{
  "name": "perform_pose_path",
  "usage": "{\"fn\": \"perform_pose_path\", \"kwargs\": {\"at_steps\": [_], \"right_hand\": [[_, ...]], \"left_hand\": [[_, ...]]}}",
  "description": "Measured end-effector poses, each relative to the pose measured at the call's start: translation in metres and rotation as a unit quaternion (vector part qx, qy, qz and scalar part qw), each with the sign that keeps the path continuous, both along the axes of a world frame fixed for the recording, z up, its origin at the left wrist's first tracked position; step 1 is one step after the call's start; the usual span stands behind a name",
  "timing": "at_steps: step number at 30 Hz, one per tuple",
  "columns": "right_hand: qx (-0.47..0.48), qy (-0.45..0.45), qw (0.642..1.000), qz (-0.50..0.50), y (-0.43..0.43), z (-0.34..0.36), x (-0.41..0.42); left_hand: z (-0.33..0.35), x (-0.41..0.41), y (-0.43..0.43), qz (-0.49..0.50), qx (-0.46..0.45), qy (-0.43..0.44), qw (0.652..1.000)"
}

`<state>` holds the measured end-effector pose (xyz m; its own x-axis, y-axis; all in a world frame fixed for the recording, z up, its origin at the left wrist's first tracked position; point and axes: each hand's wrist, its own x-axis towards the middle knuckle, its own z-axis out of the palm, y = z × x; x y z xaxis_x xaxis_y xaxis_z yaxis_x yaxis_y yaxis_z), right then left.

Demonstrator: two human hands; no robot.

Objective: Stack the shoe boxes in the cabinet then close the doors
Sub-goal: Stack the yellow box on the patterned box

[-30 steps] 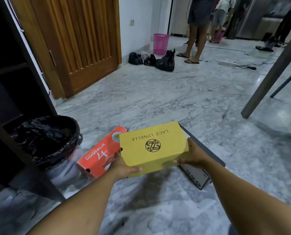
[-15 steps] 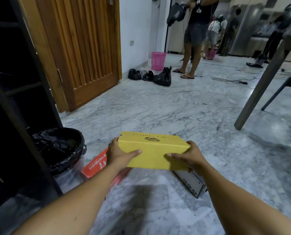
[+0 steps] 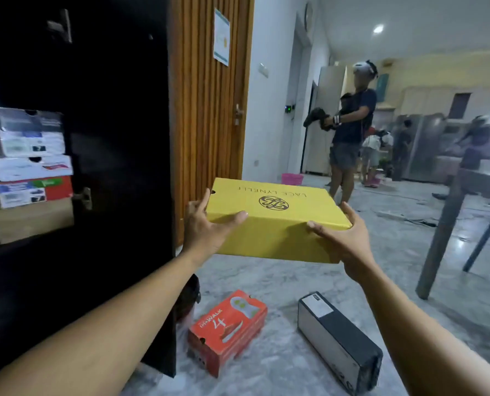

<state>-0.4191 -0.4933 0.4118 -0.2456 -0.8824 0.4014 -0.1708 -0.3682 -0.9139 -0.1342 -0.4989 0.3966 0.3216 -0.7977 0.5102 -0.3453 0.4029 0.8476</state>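
Note:
I hold a yellow shoe box (image 3: 272, 224) in the air at chest height, my left hand (image 3: 206, 227) gripping its left end and my right hand (image 3: 343, 238) its right end. To the left stands the dark cabinet (image 3: 118, 138) with its door open. Inside it, at the far left, several shoe boxes (image 3: 29, 167) lie stacked on a shelf. On the floor below lie an orange shoe box (image 3: 226, 330) and a black and grey shoe box (image 3: 338, 341).
A wooden door (image 3: 206, 110) stands behind the cabinet. A person (image 3: 349, 130) stands further back holding a dark object, with others beyond. A dark table leg (image 3: 441, 235) and a chair are at the right. A pink basket (image 3: 292, 178) sits by the wall.
I have lifted the yellow box from just above the floor up to chest height. My view has risen and turned left toward the cabinet, so the stacked boxes inside now show.

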Motion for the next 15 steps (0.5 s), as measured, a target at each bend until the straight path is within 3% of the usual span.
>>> {"fn": "perform_pose_path", "kwargs": {"at_steps": [8,15], "right_hand": [[-0.138,0.033,0.987,0.069,0.052,0.094,0.089],[-0.194,0.026,0.957,0.215,0.066,0.127,0.190]], "left_hand": [[0.094,0.084,0.110,0.121,-0.153,-0.045,0.980],[0.124,0.172,0.194,0.246,-0.170,-0.052,0.953]]}}
